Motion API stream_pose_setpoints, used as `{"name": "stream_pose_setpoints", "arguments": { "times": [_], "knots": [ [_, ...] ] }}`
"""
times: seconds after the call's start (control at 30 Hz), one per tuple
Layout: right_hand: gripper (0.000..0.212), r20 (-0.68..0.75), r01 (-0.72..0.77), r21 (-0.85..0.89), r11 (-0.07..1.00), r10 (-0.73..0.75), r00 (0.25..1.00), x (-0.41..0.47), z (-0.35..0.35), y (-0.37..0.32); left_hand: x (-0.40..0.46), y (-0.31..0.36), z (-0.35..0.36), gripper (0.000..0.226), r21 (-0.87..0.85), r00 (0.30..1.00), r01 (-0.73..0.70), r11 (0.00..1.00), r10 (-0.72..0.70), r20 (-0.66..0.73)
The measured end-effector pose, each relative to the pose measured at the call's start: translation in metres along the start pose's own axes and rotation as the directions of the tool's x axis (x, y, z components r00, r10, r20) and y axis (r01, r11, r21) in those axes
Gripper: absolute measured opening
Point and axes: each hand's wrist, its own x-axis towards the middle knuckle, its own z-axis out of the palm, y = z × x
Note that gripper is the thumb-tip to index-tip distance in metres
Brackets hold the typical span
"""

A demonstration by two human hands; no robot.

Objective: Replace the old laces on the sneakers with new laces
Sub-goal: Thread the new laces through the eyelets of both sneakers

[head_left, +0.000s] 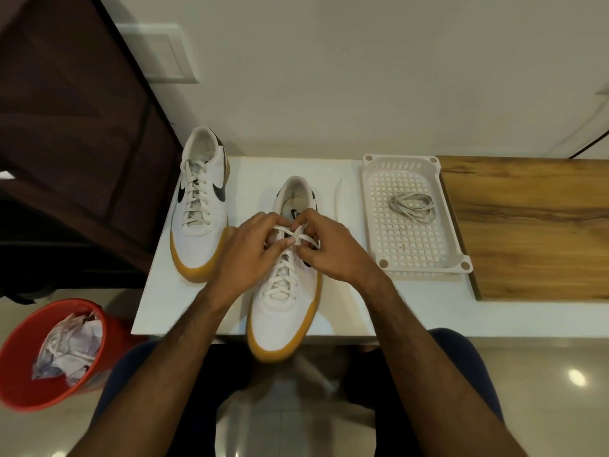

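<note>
I see my left hand [245,250] and right hand [333,249] bare, forearms uncovered with no sleeves in view, and dark navy shorts [461,354] on my thighs.

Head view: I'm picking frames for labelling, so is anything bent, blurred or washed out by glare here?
Head view: wide-angle bending curves the white table edges and the red bin near the corner; glare spots sit on the glossy floor at lower right; both hands, left hand and right hand, and the lace on the near sneaker look sharp enough; lighting is soft, shadows faint.
</note>
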Motion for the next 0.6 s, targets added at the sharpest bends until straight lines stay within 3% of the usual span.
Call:
{"name": "stream_pose_setpoints", "arguments": {
  "times": [0.1, 0.2, 0.27, 0.3, 0.37, 0.4, 0.43, 0.5, 0.53, 0.6],
  "knots": [
    [0.029, 0.002, 0.0, -0.009, 1.0, 0.0, 1.0, 0.001, 0.001, 0.001, 0.003, -0.007, 0.002, 0.005, 0.021, 0.993, -0.065, 0.998, 0.067, -0.092],
    [0.029, 0.0, 0.0, -0.009, 1.0, 0.0, 1.0, 0.002, -0.001, 0.002, 0.003, 0.001, 0.007, 0.011, 0.097, 0.984, -0.08, 0.992, 0.095, -0.15],
    [0.027, 0.007, -0.009, 0.013, 1.0, 0.009, 1.0, 0.001, -0.002, 0.005, 0.002, 0.003, 0.006, 0.012, -0.122, 0.966, 0.073, 0.99, -0.1, -0.237],
    [0.027, 0.012, -0.017, 0.025, 1.0, 0.016, 1.0, 0.001, -0.004, 0.006, 0.003, 0.002, 0.002, 0.01, -0.381, 0.924, 0.186, 0.906, -0.293, -0.247],
    [0.025, 0.021, -0.022, 0.022, 1.0, 0.022, 1.0, 0.001, -0.005, 0.007, 0.002, -0.001, -0.008, 0.017, -0.825, 0.789, 0.309, 0.474, -0.612, -0.056],
    [0.025, 0.019, -0.017, 0.019, 1.0, 0.017, 1.0, 0.001, -0.005, 0.007, 0.0, -0.004, -0.013, 0.02, -0.89, 0.744, 0.325, 0.32, -0.668, 0.031],
    [0.025, 0.014, -0.013, 0.018, 1.0, 0.013, 1.0, 0.002, -0.004, 0.007, -0.001, -0.005, -0.014, 0.021, -0.901, 0.718, 0.342, 0.268, -0.693, 0.067],
    [0.024, 0.009, -0.009, 0.02, 1.0, 0.009, 1.0, 0.002, -0.003, 0.007, -0.002, -0.003, -0.013, 0.014, -0.865, 0.733, 0.333, 0.375, -0.68, -0.012],
    [0.024, 0.01, -0.009, 0.021, 1.0, 0.009, 1.0, 0.002, -0.003, 0.007, -0.001, -0.001, -0.012, 0.01, -0.807, 0.777, 0.306, 0.505, -0.623, -0.095],
    [0.024, 0.016, -0.009, 0.03, 1.0, 0.009, 1.0, 0.001, -0.003, 0.006, 0.002, 0.001, -0.012, 0.012, -0.528, 0.907, 0.194, 0.827, -0.356, -0.225]
  ]
}}
